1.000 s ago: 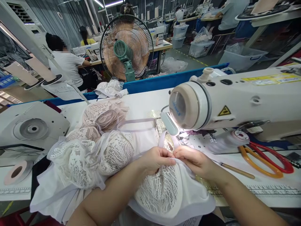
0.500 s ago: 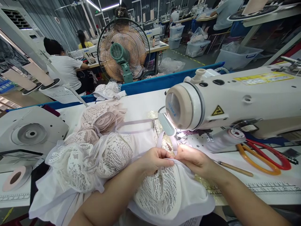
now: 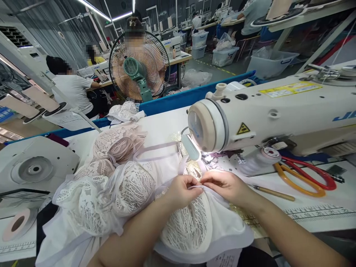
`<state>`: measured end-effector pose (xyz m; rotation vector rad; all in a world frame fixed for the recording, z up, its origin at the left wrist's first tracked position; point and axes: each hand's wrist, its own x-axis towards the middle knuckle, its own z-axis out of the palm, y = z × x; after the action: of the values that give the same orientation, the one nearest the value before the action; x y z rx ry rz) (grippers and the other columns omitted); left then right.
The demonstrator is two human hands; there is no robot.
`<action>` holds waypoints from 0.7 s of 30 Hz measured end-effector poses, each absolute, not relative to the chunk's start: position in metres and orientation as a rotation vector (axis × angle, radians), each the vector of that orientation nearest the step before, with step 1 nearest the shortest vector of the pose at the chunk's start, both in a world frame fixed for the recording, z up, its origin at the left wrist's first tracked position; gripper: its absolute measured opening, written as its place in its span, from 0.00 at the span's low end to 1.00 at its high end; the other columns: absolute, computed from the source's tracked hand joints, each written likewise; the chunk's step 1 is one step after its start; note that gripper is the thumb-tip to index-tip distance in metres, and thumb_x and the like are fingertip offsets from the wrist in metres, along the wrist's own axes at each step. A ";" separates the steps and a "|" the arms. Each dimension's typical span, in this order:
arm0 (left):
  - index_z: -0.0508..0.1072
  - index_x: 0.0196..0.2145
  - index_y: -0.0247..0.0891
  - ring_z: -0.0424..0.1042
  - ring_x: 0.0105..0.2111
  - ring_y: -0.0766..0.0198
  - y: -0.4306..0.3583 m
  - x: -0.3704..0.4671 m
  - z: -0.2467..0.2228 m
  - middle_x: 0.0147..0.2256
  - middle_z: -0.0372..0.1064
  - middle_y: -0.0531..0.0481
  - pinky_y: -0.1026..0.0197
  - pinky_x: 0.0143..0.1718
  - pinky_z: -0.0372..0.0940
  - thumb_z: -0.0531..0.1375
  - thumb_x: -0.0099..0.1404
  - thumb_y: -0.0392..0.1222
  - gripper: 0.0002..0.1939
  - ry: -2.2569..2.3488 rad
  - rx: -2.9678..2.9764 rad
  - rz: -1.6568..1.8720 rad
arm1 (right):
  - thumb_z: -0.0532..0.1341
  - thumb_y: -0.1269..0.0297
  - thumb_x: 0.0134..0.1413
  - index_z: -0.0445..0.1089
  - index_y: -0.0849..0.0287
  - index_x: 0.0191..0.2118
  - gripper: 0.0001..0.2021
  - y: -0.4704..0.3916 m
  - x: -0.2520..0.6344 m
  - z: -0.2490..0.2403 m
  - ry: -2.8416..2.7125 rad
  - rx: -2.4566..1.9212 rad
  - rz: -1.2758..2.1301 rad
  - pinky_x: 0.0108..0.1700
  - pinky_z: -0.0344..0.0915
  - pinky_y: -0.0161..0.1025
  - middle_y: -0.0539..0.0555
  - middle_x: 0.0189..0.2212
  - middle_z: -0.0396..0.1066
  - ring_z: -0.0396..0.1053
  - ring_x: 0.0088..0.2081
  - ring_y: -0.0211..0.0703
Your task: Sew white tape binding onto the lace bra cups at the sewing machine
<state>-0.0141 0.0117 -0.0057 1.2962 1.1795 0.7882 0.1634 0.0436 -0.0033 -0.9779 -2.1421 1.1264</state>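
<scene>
A white lace bra [image 3: 186, 226] hangs over the front edge of the table, its upper edge pinched between the thumb and fingers of my left hand [image 3: 183, 191]. Close beside it, my right hand [image 3: 226, 187] grips the same edge with bent fingers; the fingertips of both hands nearly touch. Just beyond them is the lit needle area of a sewing machine [image 3: 250, 115], partly hidden by its lamp [image 3: 190, 147]. More white lace cups [image 3: 135, 181] lie to the left, joined by sheer fabric.
Right of my hands lie a wooden-handled tool [image 3: 275, 193], orange and red scissors [image 3: 300, 180] and a thread cone [image 3: 264, 159]. Beige lace cups [image 3: 111, 144] and a second machine [image 3: 36, 163] stand left. A fan [image 3: 139, 66] and people are beyond the blue edge [image 3: 178, 100].
The view has shifted slightly, so the machine sits further left. My right fingers have spread a little and lie flatter at the fabric edge. A person's head now shows above the fan.
</scene>
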 end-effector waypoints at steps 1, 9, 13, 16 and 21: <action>0.67 0.24 0.33 0.59 0.23 0.70 0.011 -0.014 -0.005 0.22 0.61 0.53 0.65 0.26 0.54 0.59 0.50 0.38 0.05 1.216 1.362 0.807 | 0.54 0.66 0.52 0.70 0.58 0.34 0.08 0.043 0.164 -0.003 -2.137 -0.982 1.132 0.35 0.64 0.36 0.53 0.31 0.70 0.67 0.33 0.40; 0.67 0.23 0.34 0.62 0.25 0.67 0.010 -0.013 -0.007 0.23 0.64 0.52 0.65 0.27 0.57 0.57 0.50 0.36 0.02 1.339 1.561 0.851 | 0.51 0.67 0.55 0.69 0.59 0.38 0.11 0.040 0.173 0.001 -2.149 -0.930 1.163 0.36 0.66 0.35 0.54 0.34 0.71 0.69 0.36 0.40; 0.66 0.23 0.35 0.62 0.24 0.67 0.011 -0.013 -0.010 0.22 0.63 0.52 0.65 0.26 0.58 0.57 0.50 0.37 0.03 1.332 1.514 0.869 | 0.56 0.65 0.53 0.67 0.57 0.42 0.11 0.039 0.170 -0.002 -2.285 -0.759 0.762 0.40 0.65 0.41 0.57 0.41 0.69 0.67 0.42 0.44; 0.66 0.23 0.35 0.62 0.24 0.67 0.011 -0.013 -0.010 0.22 0.64 0.52 0.65 0.26 0.57 0.57 0.51 0.36 0.03 1.321 1.531 0.887 | 0.57 0.68 0.52 0.69 0.54 0.39 0.08 0.040 0.163 -0.005 -2.306 -0.636 0.347 0.43 0.63 0.45 0.56 0.41 0.69 0.64 0.43 0.45; 0.65 0.22 0.36 0.61 0.25 0.67 0.007 -0.014 -0.006 0.22 0.61 0.53 0.65 0.27 0.58 0.57 0.53 0.36 0.04 1.316 1.793 0.955 | 0.55 0.76 0.51 0.67 0.56 0.34 0.09 0.024 0.156 0.006 -2.270 -0.533 0.056 0.39 0.61 0.44 0.52 0.34 0.72 0.65 0.39 0.44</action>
<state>-0.0141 0.0070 -0.0056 1.7932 1.3162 0.9547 0.1561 0.0238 0.0061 -0.5330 -2.2698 0.0561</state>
